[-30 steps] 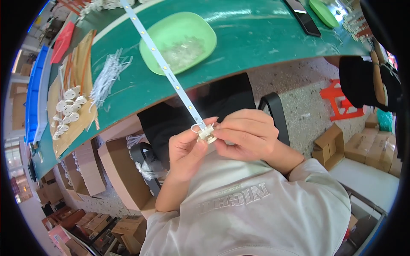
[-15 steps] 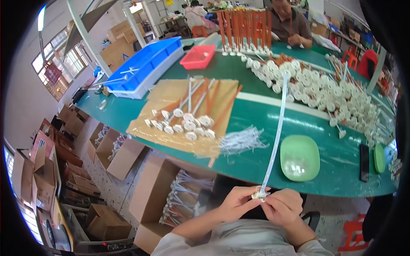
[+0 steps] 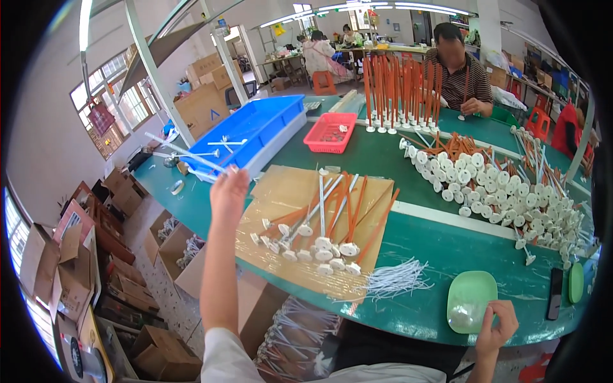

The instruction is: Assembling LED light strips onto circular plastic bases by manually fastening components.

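Head view: your left hand (image 3: 228, 193) is raised at ten o'clock, gripping a white rod with a round base (image 3: 185, 152) over the blue bin (image 3: 252, 127). Your right hand (image 3: 497, 325), fingers loose, reaches into the green dish (image 3: 471, 300) at five o'clock. Finished rods (image 3: 319, 246) lie on cardboard (image 3: 281, 191); white strips (image 3: 396, 279) remain.

1. This is a factory assembly workshop, centred on a long green-topped work surface (image 3: 447, 239).
2. On that surface lie heaps of identical white round-based stick parts (image 3: 511, 191), with orange rods standing upright in rows (image 3: 396, 96) at its far side.
3. A blue plastic tray (image 3: 255, 127) and a small red basket (image 3: 330, 132) sit at its far left.
4. Brown cardboard cartons (image 3: 70, 255) crowd the floor left of it.
5. Other seated workers (image 3: 460, 70) sit beyond it.
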`<state>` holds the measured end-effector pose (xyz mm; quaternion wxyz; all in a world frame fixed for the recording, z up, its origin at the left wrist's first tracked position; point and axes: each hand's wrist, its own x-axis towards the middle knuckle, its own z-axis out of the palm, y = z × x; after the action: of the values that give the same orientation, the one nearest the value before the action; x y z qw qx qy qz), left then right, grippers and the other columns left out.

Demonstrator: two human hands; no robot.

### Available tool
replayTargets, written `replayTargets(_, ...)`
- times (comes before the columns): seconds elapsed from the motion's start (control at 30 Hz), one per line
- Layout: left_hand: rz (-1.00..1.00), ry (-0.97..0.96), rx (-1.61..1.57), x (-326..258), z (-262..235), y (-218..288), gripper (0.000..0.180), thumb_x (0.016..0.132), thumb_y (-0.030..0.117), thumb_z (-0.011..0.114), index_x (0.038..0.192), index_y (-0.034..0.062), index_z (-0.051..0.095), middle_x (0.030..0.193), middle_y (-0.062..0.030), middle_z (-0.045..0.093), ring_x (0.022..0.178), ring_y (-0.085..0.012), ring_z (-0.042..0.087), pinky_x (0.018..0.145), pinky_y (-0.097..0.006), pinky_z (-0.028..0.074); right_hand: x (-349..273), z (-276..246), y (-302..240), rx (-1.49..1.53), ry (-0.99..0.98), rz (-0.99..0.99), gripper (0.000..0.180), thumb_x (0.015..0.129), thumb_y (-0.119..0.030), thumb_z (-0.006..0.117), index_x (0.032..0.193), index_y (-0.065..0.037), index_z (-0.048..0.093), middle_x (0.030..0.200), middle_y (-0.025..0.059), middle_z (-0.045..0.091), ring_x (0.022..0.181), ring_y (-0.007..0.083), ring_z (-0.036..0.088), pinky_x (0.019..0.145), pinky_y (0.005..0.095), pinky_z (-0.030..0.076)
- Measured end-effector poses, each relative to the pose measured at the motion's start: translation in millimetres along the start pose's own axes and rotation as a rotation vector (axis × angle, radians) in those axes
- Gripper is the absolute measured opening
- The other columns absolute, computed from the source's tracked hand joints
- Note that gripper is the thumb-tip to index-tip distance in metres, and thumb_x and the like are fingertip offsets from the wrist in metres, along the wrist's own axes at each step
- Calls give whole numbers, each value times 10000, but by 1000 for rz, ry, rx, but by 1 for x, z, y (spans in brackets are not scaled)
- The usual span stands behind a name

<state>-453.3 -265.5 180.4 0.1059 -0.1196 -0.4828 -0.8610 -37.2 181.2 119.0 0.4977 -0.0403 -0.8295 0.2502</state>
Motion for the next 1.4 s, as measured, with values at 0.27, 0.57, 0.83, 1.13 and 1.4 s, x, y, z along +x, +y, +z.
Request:
replayTargets(0.27, -172, 491, 697, 190, -30, 43, 524, 943, 450, 571, 1158, -28, 568, 1024, -173, 613, 1017, -321, 603, 875, -416, 495, -26, -13, -4, -117, -130, 112, 42, 781, 58, 608, 776, 25, 582, 738, 130, 607, 653, 263, 576, 607, 345, 437)
replayTargets(0.57, 375, -469, 1235, 2, 63, 24, 359, 1009, 262, 482, 1239, 5, 583, 1132, -83, 634, 1035, -143, 575, 897, -276, 440, 51, -3, 46, -100, -288, -216, 163, 669, 27, 726, 758, -58, 620, 747, 78, 656, 640, 254, 633, 567, 342, 479)
replayTargets(0.83, 303, -204, 695, -228, 99, -72, 272, 954, 104, 505, 1165, -54, 575, 1224, -188, 583, 1169, -268, 534, 1034, -388, 375, 249, 127, 155, -522, -375, -484, 389, 773, 15, 576, 1144, -95, 605, 1122, 151, 632, 1008, 331, 593, 870, 442, 497)
replayTargets(1.13, 95, -320, 565, -316, 152, -82, 106, 925, 26, 537, 927, -42, 618, 1043, -176, 662, 991, -209, 614, 921, -336, 454, 278, 109, 182, -650, -757, -79, 395, 746, -136, 720, 1136, -164, 663, 1073, 139, 664, 1050, 318, 620, 884, 438, 514)
replayTargets(1.4, -304, -743, 284, -350, 225, -128, 124, 929, 15, 550, 1014, -42, 620, 1015, -129, 667, 931, -166, 625, 855, -297, 482, 134, 18, 95, -237, -149, -265, 389, 673, -237, 837, 956, -46, 649, 885, 124, 667, 768, 288, 652, 674, 366, 523)
